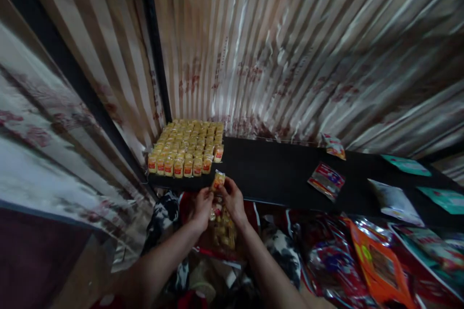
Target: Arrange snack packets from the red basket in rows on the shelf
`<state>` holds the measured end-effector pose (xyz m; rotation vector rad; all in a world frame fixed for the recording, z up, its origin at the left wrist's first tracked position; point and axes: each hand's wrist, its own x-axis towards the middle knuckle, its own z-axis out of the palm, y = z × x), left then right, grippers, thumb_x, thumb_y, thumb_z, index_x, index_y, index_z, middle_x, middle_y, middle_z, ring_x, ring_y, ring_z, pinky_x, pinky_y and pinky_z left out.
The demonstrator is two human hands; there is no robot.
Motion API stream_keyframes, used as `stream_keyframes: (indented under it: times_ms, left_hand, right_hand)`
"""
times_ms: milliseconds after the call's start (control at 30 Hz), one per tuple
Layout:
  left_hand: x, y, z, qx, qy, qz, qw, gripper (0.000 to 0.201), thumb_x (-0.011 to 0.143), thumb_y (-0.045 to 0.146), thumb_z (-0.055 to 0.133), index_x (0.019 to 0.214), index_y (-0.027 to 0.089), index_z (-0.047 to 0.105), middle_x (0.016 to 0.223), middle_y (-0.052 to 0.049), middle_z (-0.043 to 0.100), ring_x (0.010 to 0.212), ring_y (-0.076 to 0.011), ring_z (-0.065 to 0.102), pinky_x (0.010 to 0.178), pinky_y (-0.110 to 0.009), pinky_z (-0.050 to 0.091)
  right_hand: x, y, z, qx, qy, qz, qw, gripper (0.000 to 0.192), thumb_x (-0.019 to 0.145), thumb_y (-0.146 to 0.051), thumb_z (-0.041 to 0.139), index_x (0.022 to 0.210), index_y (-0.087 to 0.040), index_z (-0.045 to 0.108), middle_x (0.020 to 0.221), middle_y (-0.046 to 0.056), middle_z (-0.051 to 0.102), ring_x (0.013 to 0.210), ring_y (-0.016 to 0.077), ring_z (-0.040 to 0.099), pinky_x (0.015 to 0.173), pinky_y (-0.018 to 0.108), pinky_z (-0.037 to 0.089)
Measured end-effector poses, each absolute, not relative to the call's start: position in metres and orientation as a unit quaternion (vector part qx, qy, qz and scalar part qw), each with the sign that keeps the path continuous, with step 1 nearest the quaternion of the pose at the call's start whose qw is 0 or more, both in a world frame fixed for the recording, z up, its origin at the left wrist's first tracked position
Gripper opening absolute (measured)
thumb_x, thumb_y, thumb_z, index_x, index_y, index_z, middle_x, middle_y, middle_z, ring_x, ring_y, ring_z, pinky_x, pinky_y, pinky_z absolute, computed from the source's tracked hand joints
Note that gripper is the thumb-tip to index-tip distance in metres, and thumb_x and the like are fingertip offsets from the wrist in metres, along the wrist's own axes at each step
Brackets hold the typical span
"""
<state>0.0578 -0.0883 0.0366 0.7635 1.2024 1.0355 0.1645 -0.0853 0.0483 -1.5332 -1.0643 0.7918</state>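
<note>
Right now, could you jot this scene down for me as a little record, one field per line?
Hands: left hand and right hand together hold a small packet
Surface: black shelf
Shelf, left end: yellow packets in close rows
Shelf, right part: red packet, pale pouch and two teal packets, among others
Below hands: loose packets, contents too dim to tell
Lower right: orange packet
Backdrop: striped sheeting

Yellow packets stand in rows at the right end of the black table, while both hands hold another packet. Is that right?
Not quite: the head view shows the yellow packets in rows at the left end of the black table, not the right. The left hand and right hand do hold another packet.
</note>
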Motion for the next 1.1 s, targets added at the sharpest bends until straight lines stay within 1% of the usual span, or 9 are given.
stream_keyframes:
  times_ms: [133,233,333,433,500,633,767,933,1100]
  left_hand:
    - [0.051,-0.075,0.018,0.374,0.593,0.449,0.554,0.022,0.078,0.029,0.061,0.097,0.018,0.06,0.091,-0.006,0.067,0.079,-0.015,0.064,0.066,-0.023,0.048]
    - [0.046,-0.065,0.013,0.401,0.601,0.443,0.531,0.021,0.077,0.026,0.059,0.097,0.02,0.061,0.089,-0.005,0.067,0.077,-0.0156,0.063,0.069,-0.026,0.049]
    - [0.042,-0.054,0.015,0.421,0.601,0.442,0.516,0.016,0.078,0.024,0.058,0.093,0.02,0.062,0.092,-0.005,0.067,0.081,-0.0167,0.063,0.073,-0.027,0.049]
    - [0.039,-0.047,0.019,0.436,0.593,0.443,0.512,0.012,0.079,0.022,0.056,0.089,0.02,0.062,0.094,-0.005,0.066,0.085,-0.017,0.062,0.074,-0.027,0.05]
    - [0.038,-0.043,0.021,0.444,0.586,0.442,0.514,0.012,0.079,0.021,0.056,0.09,0.02,0.062,0.096,-0.006,0.066,0.086,-0.0168,0.062,0.074,-0.027,0.05]
    - [0.035,-0.039,0.025,0.455,0.572,0.446,0.516,0.015,0.078,0.019,0.057,0.092,0.02,0.063,0.099,-0.006,0.065,0.089,-0.0172,0.061,0.075,-0.028,0.051]
    - [0.033,-0.037,0.028,0.491,0.555,0.456,0.493,0.019,0.078,0.015,0.053,0.092,0.02,0.064,0.104,-0.007,0.065,0.094,-0.0181,0.06,0.082,-0.031,0.05]
    - [0.032,-0.035,0.031,0.539,0.548,0.46,0.446,0.023,0.078,0.013,0.051,0.091,0.021,0.067,0.1,-0.006,0.067,0.094,-0.0182,0.06,0.092,-0.033,0.045]
    - [0.029,-0.034,0.03,0.557,0.544,0.462,0.425,0.026,0.078,0.013,0.05,0.094,0.021,0.068,0.1,-0.007,0.067,0.095,-0.0187,0.061,0.092,-0.033,0.045]
  right_hand:
    - [0.158,-0.061,0.036,-0.663,-0.462,0.29,0.514,0.04,0.075,-0.036,0.053,0.11,-0.017,0.061,0.107,0.009,0.066,0.096,0.022,0.06,0.09,0.036,0.045]
    - [0.153,-0.046,0.029,-0.655,-0.479,0.29,0.507,0.04,0.076,-0.034,0.052,0.111,-0.017,0.06,0.106,0.009,0.066,0.094,0.0213,0.06,0.088,0.036,0.046]
    - [0.149,-0.034,0.026,-0.661,-0.486,0.284,0.497,0.039,0.076,-0.033,0.051,0.11,-0.018,0.061,0.102,0.008,0.066,0.091,0.021,0.06,0.086,0.035,0.047]
    - [0.146,-0.028,0.027,-0.671,-0.492,0.255,0.492,0.041,0.076,-0.034,0.051,0.111,-0.014,0.061,0.102,0.011,0.065,0.092,0.0219,0.06,0.087,0.036,0.046]
    - [0.145,-0.026,0.027,-0.673,-0.499,0.242,0.49,0.042,0.077,-0.033,0.05,0.112,-0.012,0.061,0.103,0.013,0.064,0.093,0.0223,0.059,0.088,0.036,0.046]
    - [0.142,-0.027,0.026,-0.662,-0.51,0.234,0.497,0.042,0.078,-0.029,0.05,0.117,-0.016,0.057,0.107,0.012,0.063,0.095,0.0212,0.059,0.088,0.036,0.046]
    - [0.14,-0.028,0.025,-0.653,-0.523,0.223,0.501,0.042,0.078,-0.028,0.049,0.117,-0.015,0.057,0.108,0.012,0.062,0.097,0.0212,0.059,0.09,0.036,0.046]
    - [0.138,-0.025,0.02,-0.664,-0.521,0.219,0.49,0.039,0.08,-0.03,0.048,0.114,-0.017,0.059,0.106,0.011,0.064,0.096,0.0213,0.059,0.089,0.036,0.046]
    - [0.134,-0.024,0.017,-0.668,-0.52,0.217,0.486,0.042,0.081,-0.032,0.045,0.118,-0.015,0.056,0.111,0.013,0.062,0.101,0.022,0.058,0.092,0.037,0.045]
